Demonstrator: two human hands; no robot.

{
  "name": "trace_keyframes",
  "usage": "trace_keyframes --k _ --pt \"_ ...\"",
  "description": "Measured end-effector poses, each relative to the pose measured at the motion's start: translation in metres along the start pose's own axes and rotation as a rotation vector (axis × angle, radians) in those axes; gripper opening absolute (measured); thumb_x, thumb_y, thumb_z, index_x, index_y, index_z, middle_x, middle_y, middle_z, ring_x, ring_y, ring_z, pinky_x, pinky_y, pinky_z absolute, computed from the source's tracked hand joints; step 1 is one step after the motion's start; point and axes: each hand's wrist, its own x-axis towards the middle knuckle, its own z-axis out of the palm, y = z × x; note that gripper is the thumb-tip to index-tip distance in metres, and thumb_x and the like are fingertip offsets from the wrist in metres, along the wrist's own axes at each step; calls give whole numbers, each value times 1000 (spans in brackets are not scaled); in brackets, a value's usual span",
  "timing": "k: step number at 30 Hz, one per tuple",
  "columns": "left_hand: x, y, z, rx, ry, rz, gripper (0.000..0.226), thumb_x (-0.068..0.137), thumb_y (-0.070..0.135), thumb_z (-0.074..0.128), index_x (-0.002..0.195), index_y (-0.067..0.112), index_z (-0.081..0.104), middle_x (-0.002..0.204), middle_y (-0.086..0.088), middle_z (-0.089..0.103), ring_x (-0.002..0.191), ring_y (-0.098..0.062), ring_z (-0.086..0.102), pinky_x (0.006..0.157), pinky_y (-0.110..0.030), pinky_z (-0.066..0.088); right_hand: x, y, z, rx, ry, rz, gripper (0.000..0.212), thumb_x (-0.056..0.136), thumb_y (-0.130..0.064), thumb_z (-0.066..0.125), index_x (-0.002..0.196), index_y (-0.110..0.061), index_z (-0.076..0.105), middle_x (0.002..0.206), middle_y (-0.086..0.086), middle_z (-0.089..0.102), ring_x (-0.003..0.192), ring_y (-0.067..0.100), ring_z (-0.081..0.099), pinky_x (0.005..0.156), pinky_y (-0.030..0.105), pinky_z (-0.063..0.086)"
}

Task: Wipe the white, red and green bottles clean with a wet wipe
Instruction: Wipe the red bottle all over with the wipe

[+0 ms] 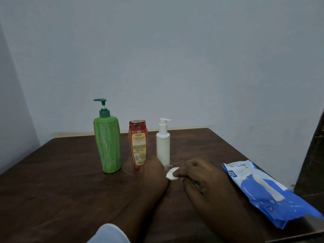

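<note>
Three bottles stand upright in a row on the dark wooden counter (61, 181), long axes vertical; the green bottle (107, 146) is leftmost with its pump spout pointing left; the red bottle (138, 146) stands in the middle with its printed label facing the camera; the white bottle (163, 146) is rightmost with its spout pointing right. Just in front of the white bottle, the right hand (198, 174) has its fingers curled and pinches a small bunched wet wipe (172, 173). The left hand (154, 172) shows only its blurred back, right beside the wipe; its fingers are hidden, so whether it grasps anything cannot be told; it covers the foot of the white bottle and the lower right edge of the red one. A blue pack of wipes (263, 190) lies flat at the right, its long axis running from far-left to near-right; its near corner is cut off by a dark edge. A pale sleeve (108, 234) shows at the bottom edge.
</note>
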Motion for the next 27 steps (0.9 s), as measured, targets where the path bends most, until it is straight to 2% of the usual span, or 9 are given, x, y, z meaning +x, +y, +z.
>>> trace_keyframes --k 3,7,9,11,15,19,22,25,27 --pt "-5 0 -6 -20 -13 -5 43 88 49 76 107 16 55 112 -4 64 103 -20 63 81 -26 45 2 1 4 -5 71 10 25 80 -13 57 95 -31 67 94 -15 60 91 -14 54 79 2 40" --pt "-21 -6 -41 -31 116 125 26 94 42 69 90 29 47 89 12 56 81 -5 54 71 -27 45 0 -3 -5 -7 -25 -12 22 80 -11 61 95 -23 72 95 -13 63 88 -6 57 78 3 41" --pt "-20 -12 -67 65 210 324 14 96 34 67 100 28 54 94 9 58 83 -7 54 74 -30 51 -1 -7 -8 -1 -28 -14 22 80 -11 60 95 -22 72 97 -13 62 90 -4 58 79 3 40" --pt "-9 -18 -94 235 290 492 21 93 22 68 112 20 61 103 0 63 90 -15 57 78 -35 53 0 -8 -9 10 -37 -3 22 81 -13 59 95 -24 72 98 -13 62 90 -3 59 78 5 42" --pt "21 -16 -145 538 400 577 38 88 14 71 126 13 63 118 -8 67 105 -26 62 87 -40 50 -2 -6 -13 -15 -97 18 23 83 -21 57 99 -31 69 102 -17 59 91 -2 59 78 7 45" --pt "42 -7 -170 546 372 600 50 95 26 64 142 14 51 135 -9 62 121 -29 56 99 -46 47 -2 -5 -13 -35 -122 24 23 82 -14 64 99 -28 71 102 -10 63 89 4 62 78 13 50" --pt "56 4 -177 465 244 557 54 95 17 62 147 18 46 144 -6 56 131 -29 48 105 -47 47 -2 -7 -14 -26 -97 19 22 81 -17 61 98 -27 71 100 -13 63 88 0 61 80 5 44" --pt "72 7 -186 729 186 757 63 85 -2 59 144 20 51 144 -3 57 125 -27 49 97 -43 47 -2 -8 -14 -29 -94 33 23 80 -19 58 97 -28 71 99 -14 62 88 0 60 82 4 42" --pt "82 8 -194 927 160 857 72 85 -3 60 149 26 44 148 0 53 128 -27 48 96 -43 43 -2 -7 -15 -33 -85 26 23 80 -18 59 96 -27 71 98 -14 62 87 0 61 81 2 41"
